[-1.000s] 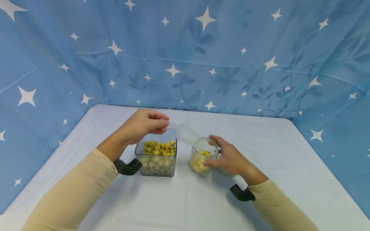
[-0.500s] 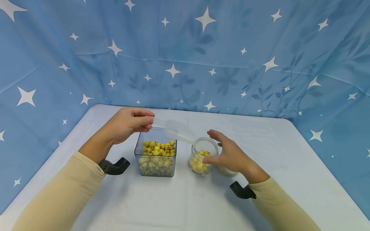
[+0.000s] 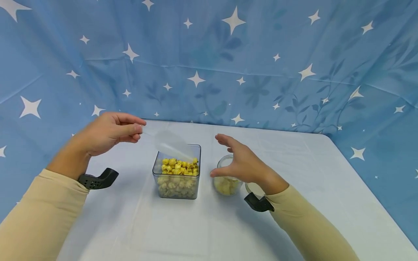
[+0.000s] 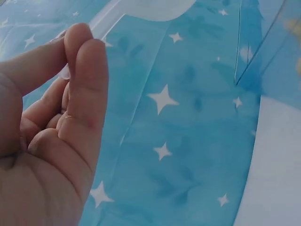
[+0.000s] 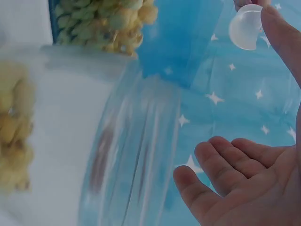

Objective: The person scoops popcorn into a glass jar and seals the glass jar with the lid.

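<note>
The far edge of the table (image 3: 183, 232) shows behind the left hand (image 3: 111, 133), which pinches a scoop (image 3: 172, 143) rightward toward the box (image 3: 176, 175), while the released right hand (image 3: 246, 166), table to its right and lid (image 3: 253, 188) by its wrist, overlaps the jar (image 5: 131, 165) in the head view but is apart in its wrist view.

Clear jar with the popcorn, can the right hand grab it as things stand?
Probably yes: the right hand is empty and close beside the jar, with nothing between them in the right wrist view, and the left hand holds the scoop away from it.
</note>
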{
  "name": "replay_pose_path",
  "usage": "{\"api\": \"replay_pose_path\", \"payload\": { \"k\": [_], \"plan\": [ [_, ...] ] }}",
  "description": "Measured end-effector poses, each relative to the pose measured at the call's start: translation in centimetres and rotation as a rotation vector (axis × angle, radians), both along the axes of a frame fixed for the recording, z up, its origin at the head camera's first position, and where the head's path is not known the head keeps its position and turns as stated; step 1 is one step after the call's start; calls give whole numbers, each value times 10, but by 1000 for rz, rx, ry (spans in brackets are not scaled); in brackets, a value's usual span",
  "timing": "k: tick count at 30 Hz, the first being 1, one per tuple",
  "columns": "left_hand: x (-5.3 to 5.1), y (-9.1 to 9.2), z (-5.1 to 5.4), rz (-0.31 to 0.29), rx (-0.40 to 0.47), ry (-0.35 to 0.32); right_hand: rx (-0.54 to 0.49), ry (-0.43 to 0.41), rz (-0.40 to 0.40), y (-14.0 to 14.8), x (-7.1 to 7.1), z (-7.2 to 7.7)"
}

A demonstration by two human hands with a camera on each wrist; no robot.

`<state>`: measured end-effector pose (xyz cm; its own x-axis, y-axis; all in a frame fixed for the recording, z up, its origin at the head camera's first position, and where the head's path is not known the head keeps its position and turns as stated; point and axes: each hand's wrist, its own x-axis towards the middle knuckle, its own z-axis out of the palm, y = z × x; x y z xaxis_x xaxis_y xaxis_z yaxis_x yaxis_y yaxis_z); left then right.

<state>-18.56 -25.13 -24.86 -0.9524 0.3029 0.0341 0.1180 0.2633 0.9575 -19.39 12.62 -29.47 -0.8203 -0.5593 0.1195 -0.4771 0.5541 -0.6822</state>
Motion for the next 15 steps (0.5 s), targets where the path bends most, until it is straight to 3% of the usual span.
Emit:
{"api": "replay_pose_path", "payload": {
  "k": [6, 15],
  "plan": [
    [3, -15, 8, 34, -167, 14, 32, -36, 61, -22, -4, -1],
    [6, -20, 13, 44, -228, 0, 94, -90, 160, -40, -13, 1]
  ]
}}
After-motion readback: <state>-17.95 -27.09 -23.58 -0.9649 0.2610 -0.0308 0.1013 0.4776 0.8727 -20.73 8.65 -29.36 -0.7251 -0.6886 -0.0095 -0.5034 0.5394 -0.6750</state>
